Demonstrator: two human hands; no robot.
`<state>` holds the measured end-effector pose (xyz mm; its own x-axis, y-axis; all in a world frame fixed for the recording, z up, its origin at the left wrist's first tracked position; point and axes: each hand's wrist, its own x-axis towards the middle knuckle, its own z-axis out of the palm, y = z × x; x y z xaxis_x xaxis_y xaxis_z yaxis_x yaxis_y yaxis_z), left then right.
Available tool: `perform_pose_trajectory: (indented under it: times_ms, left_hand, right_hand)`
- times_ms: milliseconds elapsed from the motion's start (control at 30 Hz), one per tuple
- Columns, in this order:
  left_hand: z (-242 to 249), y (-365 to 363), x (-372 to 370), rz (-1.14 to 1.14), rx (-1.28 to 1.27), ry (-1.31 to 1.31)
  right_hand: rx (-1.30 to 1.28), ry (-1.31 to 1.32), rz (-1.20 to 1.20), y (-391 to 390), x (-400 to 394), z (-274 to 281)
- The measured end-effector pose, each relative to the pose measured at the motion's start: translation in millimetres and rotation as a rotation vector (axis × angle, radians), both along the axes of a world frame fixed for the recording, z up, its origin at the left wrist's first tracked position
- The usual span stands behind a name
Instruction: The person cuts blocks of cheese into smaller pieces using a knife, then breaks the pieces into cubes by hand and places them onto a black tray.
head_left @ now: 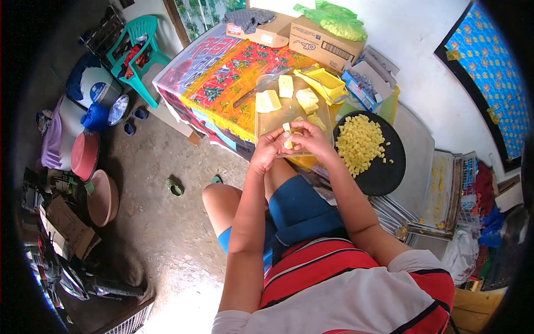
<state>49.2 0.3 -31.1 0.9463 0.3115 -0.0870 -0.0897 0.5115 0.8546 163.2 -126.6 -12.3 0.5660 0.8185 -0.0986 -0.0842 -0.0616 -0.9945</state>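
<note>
our left hand (270, 147) and right hand (312, 139), fingers pinching blocky yellow pieces (287, 127), small cubes (359, 142) heaped on a round black tray (381, 182)

A teal plastic armchair (152, 63) holds rumpled red cloth (132, 61), with dark-blue slippers (129, 128) on the floor nearby. A coral-red basin (84, 156) sits between a blue bucket (93, 117) and a paler pink basin (103, 199). A lime-green plastic bag (335, 22) rests on a printed cardboard carton (322, 45)
</note>
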Motion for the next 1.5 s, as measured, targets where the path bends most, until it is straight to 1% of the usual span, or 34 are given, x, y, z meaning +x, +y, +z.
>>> perform_pose_trajectory:
  times_ms: [100,300,433,533,733,1000,1300,1433,1500]
  left_hand:
    - [-5.8,2.8,-0.3,-0.006,0.009,0.001]
    - [-9.4,8.3,-1.1,-0.041,-0.051,0.005]
    - [-5.0,9.3,0.0,-0.054,-0.107,0.037]
    - [4.0,3.4,2.0,0.05,-0.152,0.072]
    - [-7.3,6.5,4.4,0.023,-0.047,0.044]
    - [-7.9,6.9,0.8,0.016,-0.053,0.052]
    - [-2.7,6.0,-1.4,-0.005,-0.064,0.026]
    - [-5.8,8.8,-1.8,-0.028,-0.109,0.041]
    - [-7.1,8.7,-1.0,-0.036,-0.055,0.038]
  right_hand:
    - [-0.037,0.033,0.003,-1.5,1.5,-1.4]
    - [-0.009,0.183,0.017,-4.4,1.7,1.1]
    - [0.023,0.126,0.012,-2.1,-1.8,3.7]
    - [0.049,0.103,0.007,0.0,-4.8,7.6]
    - [-0.013,0.094,-0.01,0.4,-4.3,6.9]
    - [-0.017,0.09,-0.001,-2.8,-1.5,4.6]
    - [-0.025,0.166,0.053,-8.0,0.7,9.2]
    - [-0.051,0.108,0.061,-8.8,0.3,12.4]
    - [-0.085,0.114,0.044,-8.6,1.3,13.0]
